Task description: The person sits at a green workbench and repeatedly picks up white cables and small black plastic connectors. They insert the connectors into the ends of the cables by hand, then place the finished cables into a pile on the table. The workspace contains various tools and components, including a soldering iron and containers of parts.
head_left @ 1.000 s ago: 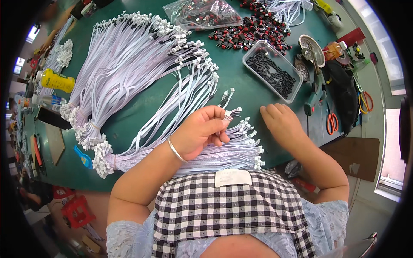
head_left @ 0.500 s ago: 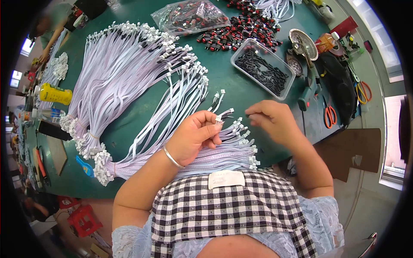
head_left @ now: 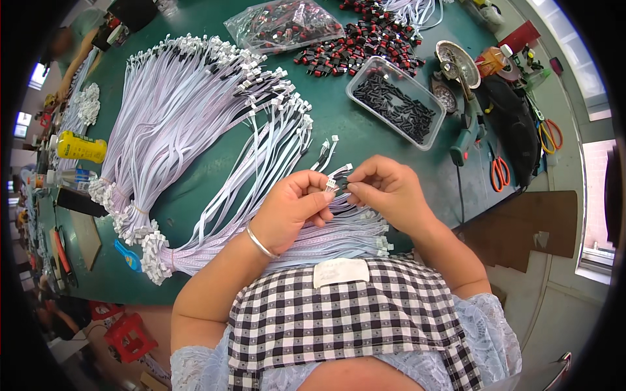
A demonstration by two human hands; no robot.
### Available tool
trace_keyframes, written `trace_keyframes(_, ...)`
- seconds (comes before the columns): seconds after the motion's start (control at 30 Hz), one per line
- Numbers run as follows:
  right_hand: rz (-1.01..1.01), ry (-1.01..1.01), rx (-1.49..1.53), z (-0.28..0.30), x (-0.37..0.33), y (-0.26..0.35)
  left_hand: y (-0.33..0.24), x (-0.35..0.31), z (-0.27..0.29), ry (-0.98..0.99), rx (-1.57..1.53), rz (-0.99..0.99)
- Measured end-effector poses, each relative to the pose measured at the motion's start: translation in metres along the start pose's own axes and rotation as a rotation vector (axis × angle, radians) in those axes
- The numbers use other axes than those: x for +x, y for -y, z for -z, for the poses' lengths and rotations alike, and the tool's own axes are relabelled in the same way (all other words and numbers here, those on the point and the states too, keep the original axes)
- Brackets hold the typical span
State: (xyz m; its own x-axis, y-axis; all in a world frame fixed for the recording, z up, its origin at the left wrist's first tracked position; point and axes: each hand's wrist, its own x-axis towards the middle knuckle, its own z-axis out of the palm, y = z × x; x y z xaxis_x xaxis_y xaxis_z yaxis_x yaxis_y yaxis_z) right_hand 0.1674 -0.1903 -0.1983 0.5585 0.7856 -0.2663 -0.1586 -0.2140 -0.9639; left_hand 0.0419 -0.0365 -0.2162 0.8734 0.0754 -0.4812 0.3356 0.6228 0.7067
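Note:
My left hand (head_left: 292, 210) pinches a white plug connector (head_left: 332, 185) between thumb and fingers, its cable running back under the palm. Close beside it, my right hand (head_left: 393, 195) has thumb and forefinger pressed together at the connector's right side. Something small and dark seems to be at those fingertips, too small to make out. Beneath both hands lies a bundle of white flat cables (head_left: 352, 238) with white plug ends. Cables with dark sleeves (head_left: 324, 152) fan out just beyond the hands. A clear plastic box (head_left: 427, 144) of short black tubes (head_left: 394, 107) stands beyond my right hand.
A large pile of white cables (head_left: 176, 111) covers the left of the green table (head_left: 339, 114). Red-and-black parts (head_left: 365, 49) and a plastic bag (head_left: 287, 26) lie at the back. A glue gun (head_left: 464, 140), orange-handled scissors (head_left: 500, 174) and a yellow bottle (head_left: 79, 146) are at the sides.
My right hand has moved left, from a gap away to right beside the connector, and its fingertips have come together there. My left hand keeps its hold on the connector, nearly still.

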Motion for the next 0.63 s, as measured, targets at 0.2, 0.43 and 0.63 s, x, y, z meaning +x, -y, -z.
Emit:
trace_keyframes(0.2, 0.005, 0.000, -0.039, -0.0002, 0.0003, 0.0017, 0.0002, 0.0010, 0.0001, 0.005, 0.015, -0.004)
trace_keyframes(0.43, 0.044, 0.010, -0.098, -0.0012, 0.0012, 0.0008, 0.0015, 0.0012, 0.0008, -0.002, 0.024, -0.010)
trace_keyframes(0.63, 0.097, 0.052, -0.209, 0.0047, 0.0034, -0.0045, 0.0030, 0.0021, 0.0017, 0.002, 0.060, -0.029)
